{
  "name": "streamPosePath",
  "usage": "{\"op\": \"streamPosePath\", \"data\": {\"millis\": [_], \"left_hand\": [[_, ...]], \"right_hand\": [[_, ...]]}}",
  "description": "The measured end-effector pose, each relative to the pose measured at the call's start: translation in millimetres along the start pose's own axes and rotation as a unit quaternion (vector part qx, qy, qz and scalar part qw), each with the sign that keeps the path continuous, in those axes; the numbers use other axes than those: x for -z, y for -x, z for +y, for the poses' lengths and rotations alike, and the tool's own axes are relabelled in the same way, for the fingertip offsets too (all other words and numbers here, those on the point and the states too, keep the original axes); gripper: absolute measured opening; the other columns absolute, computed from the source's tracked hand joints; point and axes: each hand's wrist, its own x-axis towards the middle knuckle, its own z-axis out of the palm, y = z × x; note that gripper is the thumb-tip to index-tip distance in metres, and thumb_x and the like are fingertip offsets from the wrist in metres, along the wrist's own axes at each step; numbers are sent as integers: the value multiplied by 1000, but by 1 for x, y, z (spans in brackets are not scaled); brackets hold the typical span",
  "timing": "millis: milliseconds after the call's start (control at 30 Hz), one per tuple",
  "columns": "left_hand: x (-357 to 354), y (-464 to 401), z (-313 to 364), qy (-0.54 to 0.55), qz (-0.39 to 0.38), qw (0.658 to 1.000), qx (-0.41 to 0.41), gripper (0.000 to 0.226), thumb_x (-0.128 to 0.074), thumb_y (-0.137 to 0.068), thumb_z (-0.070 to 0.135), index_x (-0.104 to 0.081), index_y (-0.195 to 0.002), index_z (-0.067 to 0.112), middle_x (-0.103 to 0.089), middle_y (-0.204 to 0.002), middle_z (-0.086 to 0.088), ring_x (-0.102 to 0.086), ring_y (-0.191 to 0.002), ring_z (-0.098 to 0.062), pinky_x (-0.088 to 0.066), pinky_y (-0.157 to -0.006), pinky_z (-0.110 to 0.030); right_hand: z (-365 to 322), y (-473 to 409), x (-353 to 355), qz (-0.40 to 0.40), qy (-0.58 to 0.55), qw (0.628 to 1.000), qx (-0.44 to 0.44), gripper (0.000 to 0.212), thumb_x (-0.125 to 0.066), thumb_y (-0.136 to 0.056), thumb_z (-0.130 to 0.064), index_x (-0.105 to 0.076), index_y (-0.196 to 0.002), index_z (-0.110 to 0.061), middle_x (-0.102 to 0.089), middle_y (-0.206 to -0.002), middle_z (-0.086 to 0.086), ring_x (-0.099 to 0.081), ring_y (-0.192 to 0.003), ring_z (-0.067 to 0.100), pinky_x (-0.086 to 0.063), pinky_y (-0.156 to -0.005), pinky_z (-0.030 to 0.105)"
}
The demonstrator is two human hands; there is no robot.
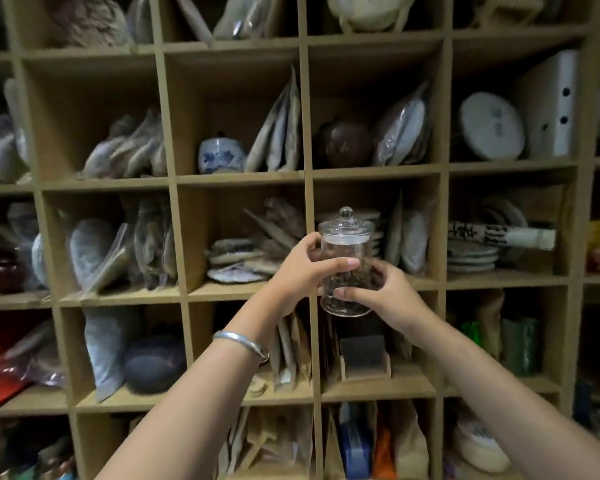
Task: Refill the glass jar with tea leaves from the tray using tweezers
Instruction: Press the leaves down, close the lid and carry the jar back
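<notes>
Both hands, left hand (300, 268) and right hand (383, 289), grasp the lidded glass jar (345, 261), apparently part-filled with tea leaves (340, 292), before wooden shelves (307, 174).

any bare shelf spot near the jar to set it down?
Both hands hold the jar by a crowded shelf. Barest cubby: above, right of the blue-white pot, before the leaning packets. Others look packed.

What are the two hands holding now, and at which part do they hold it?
Both hold the glass jar by its body: the left hand wraps the upper wall below the lid, and the right hand grips the lower wall.
</notes>
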Motion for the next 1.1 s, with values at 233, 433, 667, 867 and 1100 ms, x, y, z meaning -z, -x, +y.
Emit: {"op": "streamPosePath", "data": {"millis": [233,433,667,867,1100], "left_hand": [[-1,-70,-17,0,9,999,38,64,-87,-61,43,-62,-118,30,-75,-107,9,-72,-100,-10,-57,-87,-35],[-4,-114,-56,-32,48,997,57,51,-84,-68,36,-69,-115,21,-74,-112,0,-69,-107,-17,-51,-101,-47],[-7,-133,-103,-61,100,991,70,36,-78,-84,26,-65,-116,16,-73,-112,1,-69,-104,-13,-53,-99,-43],[-15,-141,-125,-89,126,985,73,47,-66,-94,25,-47,-136,15,-64,-125,-2,-61,-117,-18,-49,-104,-42],[-18,-142,-134,-106,125,981,104,58,-57,-99,32,-32,-148,15,-55,-139,-6,-51,-130,-23,-43,-109,-46]], "right_hand": [[24,-71,27,-12,14,999,-31,47,-87,-59,-39,-57,-96,-42,-69,-95,-18,-66,-82,-7,-48,-62,9],[72,-117,36,-20,-3,998,-64,51,-88,-60,-36,-58,-101,-38,-70,-93,-16,-66,-81,-7,-49,-58,7],[126,-152,30,-27,34,995,-84,77,-88,-51,-46,-59,-119,-28,-70,-109,-6,-66,-99,8,-55,-87,30],[149,-172,23,-26,56,994,-88,81,-85,-51,-45,-56,-124,-24,-68,-115,-5,-63,-106,11,-52,-93,34],[160,-176,18,-14,116,990,-83,71,-82,-68,-38,-52,-131,-21,-65,-118,-5,-61,-109,12,-52,-90,31]]}}
